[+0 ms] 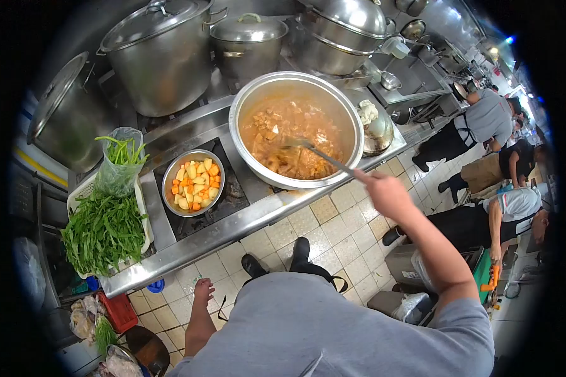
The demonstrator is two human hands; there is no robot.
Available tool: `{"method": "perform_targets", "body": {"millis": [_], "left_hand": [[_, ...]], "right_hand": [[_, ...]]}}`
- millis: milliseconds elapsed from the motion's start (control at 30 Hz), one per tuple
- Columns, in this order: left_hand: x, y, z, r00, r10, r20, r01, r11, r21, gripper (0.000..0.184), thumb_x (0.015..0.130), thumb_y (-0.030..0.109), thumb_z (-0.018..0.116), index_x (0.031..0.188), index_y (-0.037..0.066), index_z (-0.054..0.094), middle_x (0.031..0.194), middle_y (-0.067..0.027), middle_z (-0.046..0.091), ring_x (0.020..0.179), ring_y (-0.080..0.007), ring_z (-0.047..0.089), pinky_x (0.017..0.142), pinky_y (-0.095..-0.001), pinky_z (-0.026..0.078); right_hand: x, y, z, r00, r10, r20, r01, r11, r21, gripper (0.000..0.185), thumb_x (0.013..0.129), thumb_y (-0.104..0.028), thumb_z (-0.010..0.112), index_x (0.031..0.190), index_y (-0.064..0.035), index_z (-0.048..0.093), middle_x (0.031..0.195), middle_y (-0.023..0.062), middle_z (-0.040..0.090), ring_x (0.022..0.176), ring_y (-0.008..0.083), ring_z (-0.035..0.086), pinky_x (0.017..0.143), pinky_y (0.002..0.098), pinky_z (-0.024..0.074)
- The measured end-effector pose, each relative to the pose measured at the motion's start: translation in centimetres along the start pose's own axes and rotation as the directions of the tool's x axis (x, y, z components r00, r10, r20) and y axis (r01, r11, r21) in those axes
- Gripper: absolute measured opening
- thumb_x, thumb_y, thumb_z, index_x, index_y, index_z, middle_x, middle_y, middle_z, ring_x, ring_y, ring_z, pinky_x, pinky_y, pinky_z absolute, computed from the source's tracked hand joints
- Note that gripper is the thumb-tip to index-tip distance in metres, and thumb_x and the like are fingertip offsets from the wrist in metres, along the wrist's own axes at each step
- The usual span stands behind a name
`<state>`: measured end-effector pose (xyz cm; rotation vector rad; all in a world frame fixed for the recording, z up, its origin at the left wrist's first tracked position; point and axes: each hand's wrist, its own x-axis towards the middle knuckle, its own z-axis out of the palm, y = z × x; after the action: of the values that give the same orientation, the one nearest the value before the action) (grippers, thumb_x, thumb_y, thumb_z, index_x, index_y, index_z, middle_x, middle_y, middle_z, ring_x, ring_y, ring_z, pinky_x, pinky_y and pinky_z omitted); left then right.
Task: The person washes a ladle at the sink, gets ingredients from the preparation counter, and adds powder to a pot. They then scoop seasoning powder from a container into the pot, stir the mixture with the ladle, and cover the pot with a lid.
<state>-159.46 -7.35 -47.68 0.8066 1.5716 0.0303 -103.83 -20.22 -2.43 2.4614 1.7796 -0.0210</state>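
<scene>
Gripped in my right hand (pixel 383 191) is a long-handled metal spatula (pixel 331 161), slanting over the rim of a large pot (pixel 358 135). Its head lies partly in a reddish-brown stew (pixel 277 132) with chunks of meat, so its exact shape is hard to make out. My left hand (pixel 203 290) hangs low beside my body, fingers loosely bent and apart, touching nothing. Left of the pot, a steel bowl (pixel 165 186) of diced orange and pale yellow vegetables (pixel 197 183) rests on a burner grate (pixel 236 191).
Leafy greens (pixel 104 229) fill a white basket (pixel 148 220), with a plastic bag (pixel 121 166) of green stalks behind. Lidded steel pots (pixel 170 69) line the back. A lidded container (pixel 377 135) stands right of the pot. Several people (pixel 484 119) are at the right, one holding an orange-handled tool (pixel 489 279).
</scene>
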Motion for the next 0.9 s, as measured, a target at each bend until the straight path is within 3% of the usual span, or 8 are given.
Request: {"method": "perform_targets", "body": {"millis": [167,233,333,467,600,700,767,900], "left_hand": [[0.9,0.9,-0.5,0.999,-0.043,-0.012,0.044,0.998,0.046,0.033,0.091,0.036,0.059,0.118,0.018,0.054,0.106,-0.0026,0.064,0.090,-0.0200,0.064,0.074,-0.0430,0.048],[0.7,1.3,-0.1,1.000,-0.027,-0.009,0.028,0.997,0.074,0.032,0.091,0.036,0.059,0.117,0.018,0.055,0.108,-0.0030,0.064,0.089,-0.0195,0.065,0.074,-0.0433,0.049],[-0.1,1.9,0.4,0.999,-0.036,-0.009,0.037,0.994,0.099,0.030,0.092,0.035,0.059,0.117,0.018,0.055,0.107,-0.0027,0.064,0.088,-0.0184,0.065,0.072,-0.0414,0.048],[-1.0,1.8,0.8,1.000,-0.002,0.000,0.002,0.998,0.060,0.029,0.092,0.034,0.059,0.117,0.019,0.055,0.102,-0.0016,0.064,0.085,-0.0163,0.064,0.069,-0.0384,0.047],[-1.5,0.3,1.3,0.999,-0.009,-0.035,0.008,1.000,-0.030,0.030,0.092,0.033,0.058,0.117,0.019,0.055,0.100,-0.0008,0.064,0.082,-0.0150,0.063,0.067,-0.0369,0.047],[-2.4,-0.9,2.2,0.997,-0.054,-0.048,0.051,0.997,-0.064,0.031,0.091,0.034,0.059,0.118,0.019,0.054,0.101,-0.0007,0.064,0.082,-0.0153,0.063,0.066,-0.0368,0.047],[-3.2,-1.5,3.2,0.995,-0.078,-0.064,0.074,0.995,-0.073,0.032,0.090,0.035,0.060,0.118,0.019,0.053,0.101,-0.0011,0.063,0.082,-0.0159,0.063,0.066,-0.0366,0.047],[-4.4,-2.6,4.9,0.994,-0.090,-0.066,0.077,0.982,-0.175,0.032,0.089,0.035,0.060,0.117,0.019,0.053,0.102,-0.0023,0.063,0.086,-0.0180,0.063,0.067,-0.0376,0.047]], "right_hand": [[-4.4,3.2,-6.7,0.989,0.143,0.031,-0.145,0.981,0.125,0.042,0.079,-0.006,0.066,0.119,-0.0195,0.067,0.087,0.0146,0.065,0.082,0.0345,0.064,0.072,0.0440,0.0519],[-4.5,4.3,-6.4,0.990,0.124,0.063,-0.130,0.985,0.111,0.039,0.080,-0.007,0.066,0.117,-0.0188,0.068,0.085,0.0148,0.066,0.083,0.0351,0.064,0.074,0.0444,0.0520],[-2.1,5.6,-2.1,0.997,0.066,0.049,-0.069,0.996,0.059,0.037,0.082,-0.008,0.063,0.117,-0.0174,0.067,0.085,0.0155,0.066,0.083,0.0354,0.064,0.076,0.0444,0.0524],[3.3,5.7,2.7,0.996,-0.008,0.088,-0.008,0.984,0.176,0.037,0.084,-0.007,0.058,0.119,-0.0158,0.066,0.094,0.0191,0.068,0.093,0.0375,0.065,0.081,0.0450,0.0527],[7.3,5.7,6.9,0.998,-0.053,0.035,0.043,0.970,0.239,0.039,0.084,-0.008,0.062,0.122,-0.0145,0.063,0.097,0.0189,0.066,0.089,0.0383,0.064,0.079,0.0458,0.0524],[11.0,4.9,9.1,0.998,-0.055,0.021,0.050,0.978,0.201,0.037,0.086,-0.011,0.060,0.123,-0.0161,0.063,0.100,0.0198,0.066,0.089,0.0385,0.065,0.079,0.0468,0.0530],[13.9,4.4,9.8,0.994,0.040,0.101,-0.055,0.988,0.148,0.037,0.088,-0.013,0.058,0.124,-0.0184,0.062,0.098,0.0206,0.066,0.086,0.0389,0.065,0.077,0.0480,0.0536],[16.8,4.3,8.6,0.999,-0.044,0.027,0.043,0.997,0.057,0.040,0.089,-0.014,0.056,0.128,-0.0208,0.059,0.096,0.0205,0.065,0.085,0.0391,0.066,0.075,0.0483,0.0542]]}}
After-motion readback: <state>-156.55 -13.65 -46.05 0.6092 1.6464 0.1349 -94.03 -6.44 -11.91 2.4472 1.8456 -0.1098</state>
